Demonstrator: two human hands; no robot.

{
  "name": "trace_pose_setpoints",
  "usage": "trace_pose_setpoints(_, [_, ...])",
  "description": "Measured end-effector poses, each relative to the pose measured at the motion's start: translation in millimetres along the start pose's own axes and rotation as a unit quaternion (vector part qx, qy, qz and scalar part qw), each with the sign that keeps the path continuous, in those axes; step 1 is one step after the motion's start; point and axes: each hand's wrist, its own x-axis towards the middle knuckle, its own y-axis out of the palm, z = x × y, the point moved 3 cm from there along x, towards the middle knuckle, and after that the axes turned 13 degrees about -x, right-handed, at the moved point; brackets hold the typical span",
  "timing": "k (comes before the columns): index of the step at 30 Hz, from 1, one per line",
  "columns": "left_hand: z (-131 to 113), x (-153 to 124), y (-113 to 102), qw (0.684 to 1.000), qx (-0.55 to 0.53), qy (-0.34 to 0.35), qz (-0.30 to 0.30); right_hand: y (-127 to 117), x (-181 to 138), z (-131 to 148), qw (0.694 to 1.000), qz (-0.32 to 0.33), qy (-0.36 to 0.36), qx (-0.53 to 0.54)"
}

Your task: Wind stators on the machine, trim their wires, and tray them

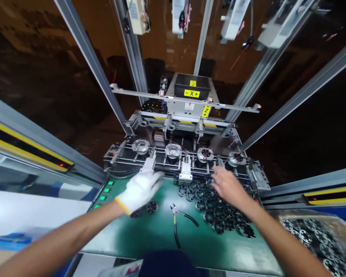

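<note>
Two hands over green bench, both at the front edge of the winding fixture.

Left hand (140, 188), white glove, fingers spread flat, holding nothing, just above two wound stators (147, 209). Right hand (226, 184), bare, fingers curled down onto stator pile (219, 213); grip hidden, cannot tell. Cutters (177, 219) lie between hands. Four stations (173, 151) in a row behind. Bag of cores (317, 238) far right.

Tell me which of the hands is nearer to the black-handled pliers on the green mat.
Left, narrowly. The gloved left hand sits just up and left of the pliers, over a wound part. The bare right hand is up and right of them, over the pile of black parts.
</note>
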Motion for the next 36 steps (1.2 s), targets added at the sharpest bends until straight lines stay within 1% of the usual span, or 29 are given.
trace_pose_setpoints(2, [-44,55,-15,0.999,0.010,0.046,0.015,-15,4,-68,0.998,0.012,0.058,-0.034])
trace_pose_setpoints(4, [-85,110,-16,0.997,0.012,0.068,0.022,-21,12,-119,0.992,0.036,0.107,-0.059])
trace_pose_setpoints(6, [-119,153,-7,0.996,0.016,0.080,0.028,-17,18,-153,0.986,0.068,0.138,-0.070])
trace_pose_setpoints(8, [-140,182,6,0.996,0.024,0.082,0.034,-6,25,-172,0.981,0.097,0.151,-0.068])
trace_pose_setpoints(11, [-152,204,22,0.995,0.041,0.064,0.059,16,34,-188,0.979,0.127,0.151,-0.052])
trace_pose_setpoints(15, [-150,222,33,0.994,0.051,0.029,0.097,44,46,-201,0.978,0.151,0.145,-0.017])
trace_pose_setpoints(18, [-149,235,37,0.990,0.046,0.016,0.129,56,53,-208,0.978,0.159,0.135,0.018])
trace_pose_setpoints(21, [-149,243,39,0.987,0.043,0.014,0.153,53,59,-213,0.981,0.141,0.122,0.060])
trace_pose_setpoints(24, [-150,245,38,0.986,0.036,0.016,0.162,34,59,-218,0.983,0.104,0.108,0.108])
trace_pose_setpoints(26, [-152,245,36,0.986,0.028,0.016,0.166,15,49,-217,0.981,0.081,0.089,0.153])
trace_pose_setpoints(28, [-154,243,35,0.985,0.018,0.016,0.170,0,31,-205,0.974,0.060,0.073,0.207])
trace_pose_setpoints(30, [-157,242,34,0.985,0.003,0.014,0.169,-7,3,-180,0.964,0.039,0.074,0.252])
trace_pose_setpoints(31, [-159,241,33,0.986,-0.006,0.013,0.167,-6,-12,-162,0.952,0.025,0.090,0.290])
trace_pose_setpoints(32, [-160,240,32,0.987,-0.016,0.013,0.162,-2,-29,-142,0.932,0.010,0.116,0.344])
trace_pose_setpoints(33, [-162,239,30,0.987,-0.025,0.013,0.158,5,-46,-120,0.900,0.000,0.147,0.409])
trace_pose_setpoints(35, [-166,237,23,0.988,-0.039,0.011,0.150,27,-79,-69,0.811,-0.010,0.203,0.548])
trace_pose_setpoints(36, [-168,235,18,0.988,-0.044,0.010,0.147,39,-92,-42,0.776,-0.002,0.209,0.595])
